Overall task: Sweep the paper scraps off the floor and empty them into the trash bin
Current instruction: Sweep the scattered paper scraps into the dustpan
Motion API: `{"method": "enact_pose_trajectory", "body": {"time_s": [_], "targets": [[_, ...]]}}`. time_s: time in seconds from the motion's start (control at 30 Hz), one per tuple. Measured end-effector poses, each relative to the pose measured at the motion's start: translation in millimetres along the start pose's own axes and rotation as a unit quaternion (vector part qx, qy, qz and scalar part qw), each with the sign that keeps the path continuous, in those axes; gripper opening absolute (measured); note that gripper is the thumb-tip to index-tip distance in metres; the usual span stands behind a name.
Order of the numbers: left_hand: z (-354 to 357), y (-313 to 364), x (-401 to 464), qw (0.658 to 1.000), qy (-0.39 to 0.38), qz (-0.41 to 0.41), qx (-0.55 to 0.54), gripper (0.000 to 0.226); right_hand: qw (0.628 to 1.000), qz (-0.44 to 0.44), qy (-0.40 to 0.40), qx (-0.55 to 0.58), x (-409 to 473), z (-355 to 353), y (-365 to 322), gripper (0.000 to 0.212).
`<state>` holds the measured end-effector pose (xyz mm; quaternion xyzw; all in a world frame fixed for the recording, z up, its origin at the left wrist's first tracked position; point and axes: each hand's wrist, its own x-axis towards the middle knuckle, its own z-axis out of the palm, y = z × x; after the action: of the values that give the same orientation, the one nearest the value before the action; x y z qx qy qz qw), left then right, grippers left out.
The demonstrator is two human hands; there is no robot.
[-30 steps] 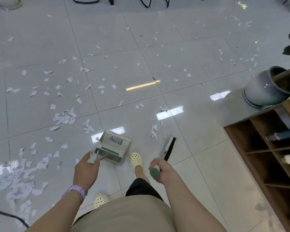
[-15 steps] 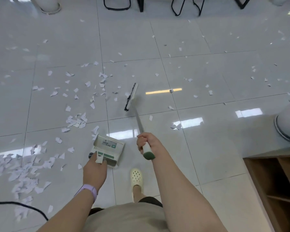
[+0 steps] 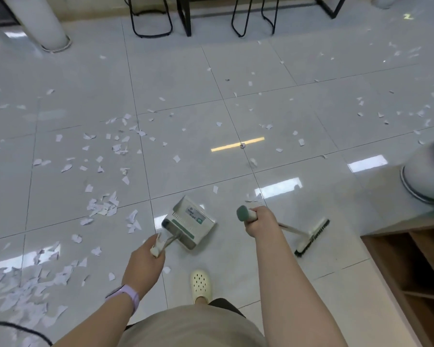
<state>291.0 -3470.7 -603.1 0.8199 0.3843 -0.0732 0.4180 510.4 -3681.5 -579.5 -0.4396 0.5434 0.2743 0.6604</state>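
Two tools are in play: the left hand (image 3: 145, 261) grips the dustpan (image 3: 189, 221) handle, the right hand (image 3: 258, 220) is closed round the brush (image 3: 311, 236) handle. Scraps (image 3: 102, 207) litter the floor (image 3: 236, 71), thickest toward its left edge and near-left corner; no bin is in view. To sweep well, I judge the pan's lip should sit flat on the tiles facing the pile, and the brush should pull in short low strokes so light paper does not flutter away. Half a second ago the brush head was stretched forward past the pan; now it lies on the right, near the shelf (image 3: 411, 271), and the pan has turned.
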Motion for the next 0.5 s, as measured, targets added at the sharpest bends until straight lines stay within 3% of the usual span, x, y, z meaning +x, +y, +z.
{"method": "enact_pose_trajectory", "body": {"time_s": [0.13, 0.23, 0.4, 0.5], "targets": [[20.2, 4.8, -9.4, 1.0, -0.001, -0.009, 0.009, 0.04, 0.999, 0.031, 0.007, -0.003, 18.0, -3.5, 9.0, 0.019], [15.7, 1.1, -12.6, 0.999, 0.022, -0.031, -0.013, 0.04, 0.995, 0.078, -0.037, -0.054, 11.0, 14.9, 38.2, 0.021], [-3.8, -18.5, -31.7, 0.984, 0.118, -0.116, -0.072, 0.038, 0.976, 0.106, -0.117, -0.152, -13.8, 63.4, 84.8, 0.03], [-6.9, -34.8, -51.1, 0.96, 0.18, -0.178, -0.117, 0.037, 0.969, 0.145, -0.172, -0.099, 10.4, 75.2, 97.7, 0.039]]}}
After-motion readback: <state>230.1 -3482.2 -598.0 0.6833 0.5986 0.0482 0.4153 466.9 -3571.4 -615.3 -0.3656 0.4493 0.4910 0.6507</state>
